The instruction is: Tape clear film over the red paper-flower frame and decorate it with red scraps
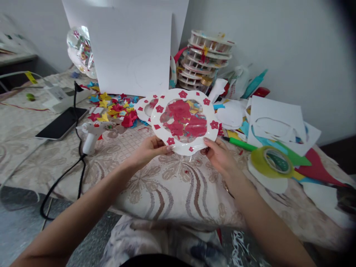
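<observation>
Both hands hold up a white scalloped paper frame with red flowers and diamonds around its rim and a clear plastic window in the middle. Red paper pieces and several coloured scraps show at the window; whether they lie in it or behind it I cannot tell. My left hand pinches the lower left edge, thumb in front. At the lower right edge, my right hand grips in the same way. Partly hidden behind it is a second white frame with red shapes.
A white glue gun with a black cord and a tablet lie left. Paper stars are heaped behind. Right are a tape roll, a green marker and paper sheets. White boards and stacked paper tiers stand at the back.
</observation>
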`<state>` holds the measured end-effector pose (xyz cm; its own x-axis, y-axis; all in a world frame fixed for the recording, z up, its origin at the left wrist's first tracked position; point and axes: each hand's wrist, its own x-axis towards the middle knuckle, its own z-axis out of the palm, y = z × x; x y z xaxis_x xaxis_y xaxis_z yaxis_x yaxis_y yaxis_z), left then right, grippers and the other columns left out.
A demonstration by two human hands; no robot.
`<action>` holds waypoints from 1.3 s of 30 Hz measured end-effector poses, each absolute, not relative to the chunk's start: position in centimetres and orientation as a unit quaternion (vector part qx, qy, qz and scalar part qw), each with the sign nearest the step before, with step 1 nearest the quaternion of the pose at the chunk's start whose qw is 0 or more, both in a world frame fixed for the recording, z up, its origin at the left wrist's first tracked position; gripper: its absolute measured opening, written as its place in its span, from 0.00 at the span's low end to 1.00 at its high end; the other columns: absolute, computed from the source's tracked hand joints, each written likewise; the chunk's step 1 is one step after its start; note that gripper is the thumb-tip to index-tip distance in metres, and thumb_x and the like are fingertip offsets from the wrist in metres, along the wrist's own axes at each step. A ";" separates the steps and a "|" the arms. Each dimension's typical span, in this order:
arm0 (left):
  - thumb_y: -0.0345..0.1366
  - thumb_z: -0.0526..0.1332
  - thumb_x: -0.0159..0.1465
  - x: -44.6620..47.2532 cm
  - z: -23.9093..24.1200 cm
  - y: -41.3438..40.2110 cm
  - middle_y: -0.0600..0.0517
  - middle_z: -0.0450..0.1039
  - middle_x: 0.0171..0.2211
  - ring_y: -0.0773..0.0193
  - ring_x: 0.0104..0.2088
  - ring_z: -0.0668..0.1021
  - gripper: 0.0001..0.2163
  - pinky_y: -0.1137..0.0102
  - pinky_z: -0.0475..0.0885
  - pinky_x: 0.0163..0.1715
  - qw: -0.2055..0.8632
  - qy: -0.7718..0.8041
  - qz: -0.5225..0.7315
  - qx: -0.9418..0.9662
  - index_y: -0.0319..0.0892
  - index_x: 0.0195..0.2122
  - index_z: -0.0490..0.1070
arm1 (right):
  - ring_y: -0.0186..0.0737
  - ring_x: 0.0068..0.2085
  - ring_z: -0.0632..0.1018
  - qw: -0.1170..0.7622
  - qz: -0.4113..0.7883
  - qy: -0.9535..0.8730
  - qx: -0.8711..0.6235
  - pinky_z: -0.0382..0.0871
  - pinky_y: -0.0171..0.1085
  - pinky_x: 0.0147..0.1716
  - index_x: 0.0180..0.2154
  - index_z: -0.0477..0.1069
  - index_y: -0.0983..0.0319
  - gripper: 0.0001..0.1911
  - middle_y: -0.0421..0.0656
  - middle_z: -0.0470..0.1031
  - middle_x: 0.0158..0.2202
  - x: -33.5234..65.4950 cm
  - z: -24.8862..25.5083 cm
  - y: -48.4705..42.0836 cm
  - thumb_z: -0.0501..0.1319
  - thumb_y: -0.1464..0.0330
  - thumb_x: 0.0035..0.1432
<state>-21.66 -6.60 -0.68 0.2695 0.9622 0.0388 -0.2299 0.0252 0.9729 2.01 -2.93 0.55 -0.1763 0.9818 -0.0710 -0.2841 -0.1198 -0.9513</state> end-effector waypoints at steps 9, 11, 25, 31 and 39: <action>0.40 0.67 0.56 -21.7 -1.1 -6.6 0.46 0.79 0.36 0.64 0.34 0.79 0.10 0.71 0.73 0.37 0.607 0.379 0.466 0.520 0.39 0.36 0.77 | 0.30 0.27 0.68 0.503 0.628 -0.449 -0.389 0.58 0.31 0.23 0.29 0.74 0.60 0.08 0.38 0.74 0.29 1.9 0.4 -3.1 0.69 0.65 0.45; 0.38 0.68 0.55 -21.7 -1.1 -6.5 0.46 0.79 0.36 0.64 0.34 0.79 0.10 0.71 0.74 0.38 0.609 0.365 0.467 0.527 0.39 0.35 0.77 | 0.30 0.27 0.68 0.504 0.628 -0.450 -0.386 0.58 0.31 0.23 0.31 0.74 0.59 0.09 0.38 0.75 0.30 1.9 0.4 -3.1 0.69 0.65 0.46; 0.38 0.66 0.58 -21.7 -0.5 -6.6 0.47 0.76 0.39 0.64 0.35 0.78 0.38 0.70 0.76 0.34 0.558 0.333 0.582 0.489 0.46 0.65 0.46 | 0.29 0.25 0.68 0.524 0.622 -0.428 -0.395 0.58 0.31 0.21 0.30 0.73 0.59 0.11 0.36 0.74 0.27 2.0 0.4 -3.0 0.70 0.64 0.43; 0.32 0.67 0.57 -21.3 -0.1 -7.2 0.55 0.74 0.28 0.68 0.29 0.77 0.42 0.73 0.75 0.32 0.520 0.327 0.571 0.545 0.49 0.66 0.42 | 0.28 0.25 0.68 0.536 0.625 -0.409 -0.393 0.58 0.30 0.21 0.29 0.73 0.60 0.12 0.36 0.74 0.27 1.8 0.3 -3.1 0.70 0.65 0.41; 0.30 0.68 0.55 -20.9 -0.1 -7.2 0.50 0.76 0.34 0.69 0.32 0.77 0.22 0.76 0.74 0.32 0.520 0.311 0.560 0.564 0.39 0.51 0.69 | 0.28 0.24 0.69 0.524 0.646 -0.395 -0.390 0.60 0.30 0.21 0.29 0.72 0.60 0.11 0.35 0.75 0.26 1.7 0.2 -3.2 0.70 0.66 0.41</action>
<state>-20.92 -7.23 -0.14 0.1783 0.9345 0.3081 -0.2314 -0.2645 0.9362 1.70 -3.24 0.21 -0.1458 0.9852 -0.0897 -0.3682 -0.1382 -0.9194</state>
